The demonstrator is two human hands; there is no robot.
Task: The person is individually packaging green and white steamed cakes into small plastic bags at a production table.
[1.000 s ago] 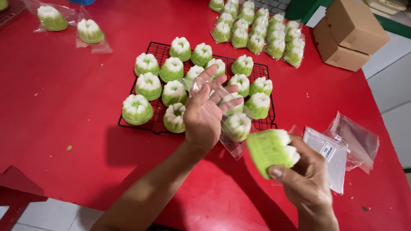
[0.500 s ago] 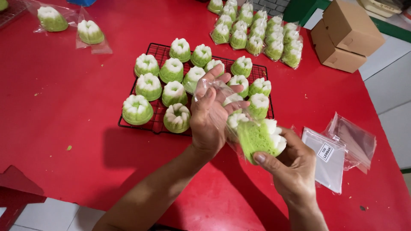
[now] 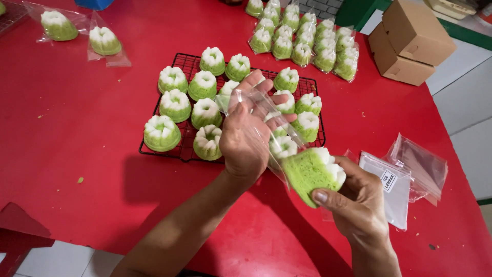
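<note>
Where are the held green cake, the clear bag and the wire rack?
green cake (image 3: 310, 174), head view, on its green side.
clear bag (image 3: 256, 110), head view, on the film by the left hand.
wire rack (image 3: 169, 154), head view, on its near edge.

Both forearms bare, no sleeves in view. Left hand (image 3: 246, 138) and right hand (image 3: 359, 205): no gloves, rings, or watch. Short, trimmed nails, unpainted.

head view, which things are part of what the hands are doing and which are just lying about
In use:
left hand
clear bag
right hand
green cake

Lying about:
cooling rack of cakes
bagged cakes
spare bags
cardboard boxes
</note>
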